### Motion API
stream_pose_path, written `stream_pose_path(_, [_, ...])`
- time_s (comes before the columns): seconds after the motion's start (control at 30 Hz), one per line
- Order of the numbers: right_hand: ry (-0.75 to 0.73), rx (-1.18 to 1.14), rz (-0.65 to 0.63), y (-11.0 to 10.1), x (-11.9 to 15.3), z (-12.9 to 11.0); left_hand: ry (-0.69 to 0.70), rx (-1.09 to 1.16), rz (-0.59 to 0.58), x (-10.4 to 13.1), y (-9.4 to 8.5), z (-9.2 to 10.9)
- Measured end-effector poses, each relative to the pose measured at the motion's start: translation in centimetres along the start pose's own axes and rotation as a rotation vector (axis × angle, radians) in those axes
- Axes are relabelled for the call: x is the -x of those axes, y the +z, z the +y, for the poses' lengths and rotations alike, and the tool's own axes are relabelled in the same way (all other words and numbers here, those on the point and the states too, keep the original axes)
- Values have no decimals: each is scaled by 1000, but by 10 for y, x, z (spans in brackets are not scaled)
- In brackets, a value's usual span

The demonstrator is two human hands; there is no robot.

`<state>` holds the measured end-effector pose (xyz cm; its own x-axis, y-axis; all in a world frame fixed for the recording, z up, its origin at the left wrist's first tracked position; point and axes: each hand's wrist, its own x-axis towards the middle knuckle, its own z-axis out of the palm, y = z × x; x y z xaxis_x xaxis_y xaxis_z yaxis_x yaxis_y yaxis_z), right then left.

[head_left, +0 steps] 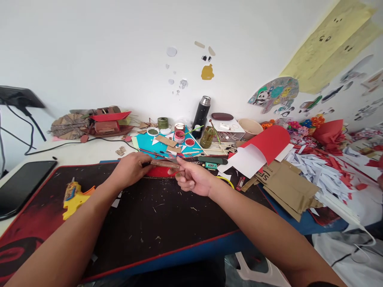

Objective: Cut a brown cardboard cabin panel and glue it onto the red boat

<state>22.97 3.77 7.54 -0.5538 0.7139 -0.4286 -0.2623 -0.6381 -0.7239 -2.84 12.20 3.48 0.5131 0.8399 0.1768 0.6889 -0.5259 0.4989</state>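
My left hand is closed, its fingertips gripping the left end of a narrow brown-painted strip. A red piece with a corrugated cardboard edge shows just under the strip. At the strip's right end is my right hand, fingers curled and thumb raised. Something thin appears at its thumb tip, but I cannot make out what it is. Behind the hands, slim paintbrushes lie across blue paper. Pots of red paint and green paint stand there too.
A yellow glue gun lies on the dark mat, left of my left forearm. A phone rests farther left. Behind stand a black flask and a brown model boat. Rolled red paper and cardboard lie right.
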Motion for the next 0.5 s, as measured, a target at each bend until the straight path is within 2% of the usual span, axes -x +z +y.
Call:
stream_pose_path(0.13, [-42,-38,30,0,-3,4,16,-11,-20,1,0,1])
stream_pose_path(0.27, [-69,-26,7,-3,-5,8,25,4,-60,0,0,1])
stream_pose_path(0.37, [-89,56,24,-5,-5,10,26,34,-84,0,1,0])
stream_pose_path(0.5, [-106,245,141,-8,-6,8,18,79,-97,0,4,-3])
